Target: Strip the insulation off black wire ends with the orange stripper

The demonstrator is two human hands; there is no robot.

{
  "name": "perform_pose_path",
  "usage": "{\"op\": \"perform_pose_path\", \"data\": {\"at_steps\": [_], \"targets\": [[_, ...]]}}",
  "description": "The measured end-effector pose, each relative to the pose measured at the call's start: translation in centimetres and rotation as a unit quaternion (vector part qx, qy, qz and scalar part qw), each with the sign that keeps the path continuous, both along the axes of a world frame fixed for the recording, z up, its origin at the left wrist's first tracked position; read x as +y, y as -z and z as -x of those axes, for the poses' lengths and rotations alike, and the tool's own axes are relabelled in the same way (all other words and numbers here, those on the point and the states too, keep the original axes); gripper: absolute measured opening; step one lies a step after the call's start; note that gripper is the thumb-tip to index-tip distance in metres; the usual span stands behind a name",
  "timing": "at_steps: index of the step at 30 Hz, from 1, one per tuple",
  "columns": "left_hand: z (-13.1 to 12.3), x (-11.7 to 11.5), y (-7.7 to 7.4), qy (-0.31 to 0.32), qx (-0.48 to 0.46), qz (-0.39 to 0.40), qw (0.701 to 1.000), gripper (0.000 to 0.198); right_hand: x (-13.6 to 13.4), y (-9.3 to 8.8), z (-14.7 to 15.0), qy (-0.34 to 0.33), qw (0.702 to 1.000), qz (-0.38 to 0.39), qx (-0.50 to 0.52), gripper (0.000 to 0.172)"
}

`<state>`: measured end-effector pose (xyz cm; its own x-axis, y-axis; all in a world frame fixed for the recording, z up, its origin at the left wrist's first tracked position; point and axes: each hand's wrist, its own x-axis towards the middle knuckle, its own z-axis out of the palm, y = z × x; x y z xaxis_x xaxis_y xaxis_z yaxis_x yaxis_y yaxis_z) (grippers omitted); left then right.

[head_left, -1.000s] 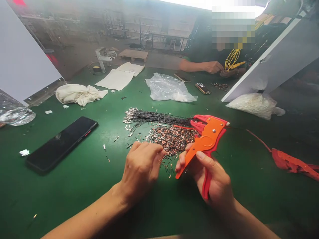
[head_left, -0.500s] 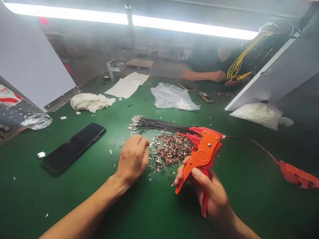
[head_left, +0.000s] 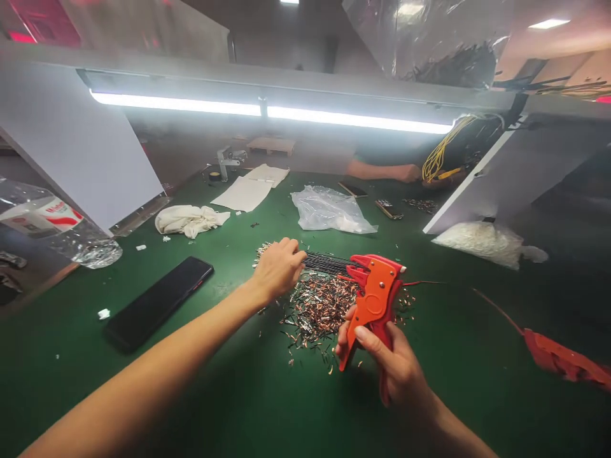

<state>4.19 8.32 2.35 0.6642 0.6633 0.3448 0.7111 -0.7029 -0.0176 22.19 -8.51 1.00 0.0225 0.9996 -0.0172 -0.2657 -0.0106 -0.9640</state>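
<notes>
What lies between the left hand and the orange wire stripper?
In the head view, black wires lie between the left hand and wire stripper, with a pile of clippings nearer the camera.

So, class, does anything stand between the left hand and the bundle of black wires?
Nothing visible does: the left hand is at the black wires, though contact is unclear. In view, the orange tool in the right hand overlaps their opposite end.

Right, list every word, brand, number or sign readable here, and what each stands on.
Bottle label: red lettering, apparently starting "W"; the rest is too blurred to read.
Orange-and-red tool in the right hand: no readable marking.
Dark phone: no readable text.
Nothing else can be read.
</notes>
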Motion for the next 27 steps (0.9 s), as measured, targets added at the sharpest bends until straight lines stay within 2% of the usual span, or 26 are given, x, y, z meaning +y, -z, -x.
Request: {"op": "perform_pose_path", "data": {"at_steps": [3, 6, 8, 11, 14, 20, 27], "targets": [[-1.6, 1.3, 1.4, 0.011, 0.026, 0.006, 1.000, 0.012, 0.6, -1.2, -1.3, -0.024, 0.999, 0.027, -0.004, 0.023], [-2.7, 1.7, 2.4, 0.012, 0.039, 0.006, 0.999, 0.013, 2.1, -1.4, -2.9, 0.010, 0.998, -0.003, -0.065, 0.023], [-3.1, 1.9, 3.0, 0.006, 0.048, 0.006, 0.999, 0.013, 3.4, -0.9, -3.9, 0.062, 0.987, -0.051, -0.140, 0.024], [-3.3, 2.3, 3.7, -0.003, 0.065, 0.004, 0.998, 0.028, 4.9, 0.5, -5.2, 0.142, 0.971, -0.095, -0.170, 0.025], [-3.3, 2.7, 4.3, -0.004, 0.085, -0.001, 0.996, 0.031, 5.1, 1.9, -6.4, 0.186, 0.955, -0.119, -0.200, 0.021], [-3.5, 2.7, 4.7, 0.007, 0.123, -0.014, 0.992, 0.033, 4.4, 3.8, -7.9, 0.182, 0.930, -0.133, -0.290, 0.016], [-3.5, 2.8, 4.2, 0.021, 0.144, -0.025, 0.989, 0.033, 4.3, 3.9, -7.8, 0.176, 0.896, -0.146, -0.380, 0.015]]}}
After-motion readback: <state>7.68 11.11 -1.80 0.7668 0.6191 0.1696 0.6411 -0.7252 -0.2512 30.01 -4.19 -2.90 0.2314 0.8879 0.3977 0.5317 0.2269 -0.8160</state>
